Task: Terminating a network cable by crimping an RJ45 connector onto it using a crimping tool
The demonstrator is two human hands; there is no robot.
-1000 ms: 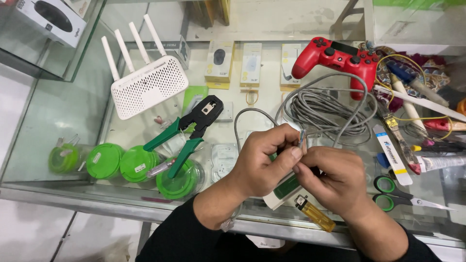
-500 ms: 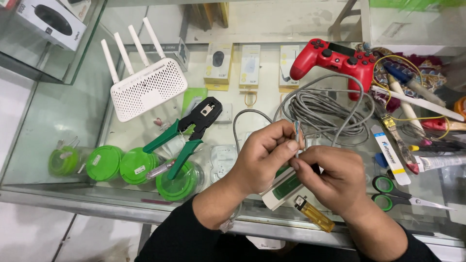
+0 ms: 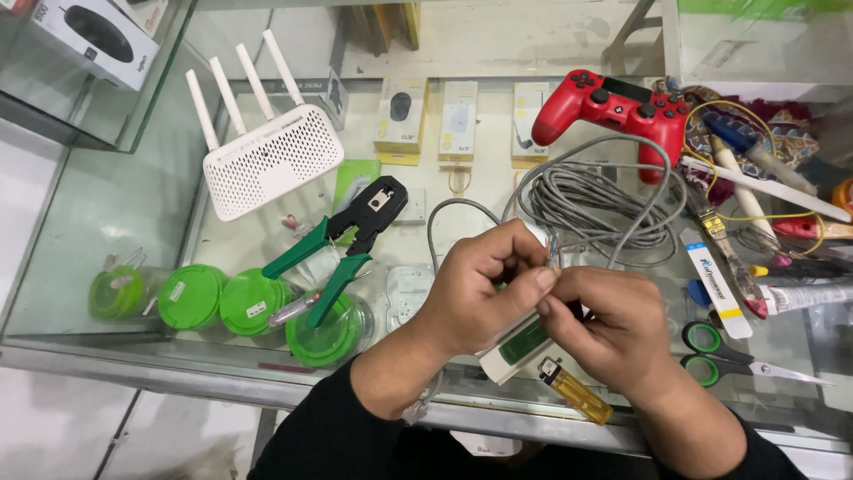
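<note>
My left hand (image 3: 484, 289) and my right hand (image 3: 609, 324) meet over a glass counter. Both pinch the end of a grey network cable (image 3: 555, 244) whose thin coloured wires stick out between the fingertips. The cable runs back to a grey coil (image 3: 604, 209) behind my hands. Under my hands lies a white and green cable tester (image 3: 515, 351). A yellow lighter (image 3: 577, 391) lies just below the right hand.
Green-handled crimping pliers (image 3: 342, 253) lie to the left on green round tubs (image 3: 253, 302). A white router (image 3: 267, 156) with several antennas stands at the back left, a red game controller (image 3: 613, 107) at the back right. Scissors (image 3: 737, 356), a brush and tubes crowd the right side.
My hands have stayed in place. The fingertips have shifted slightly on the cable's wire ends; the cable end sits a little higher.
</note>
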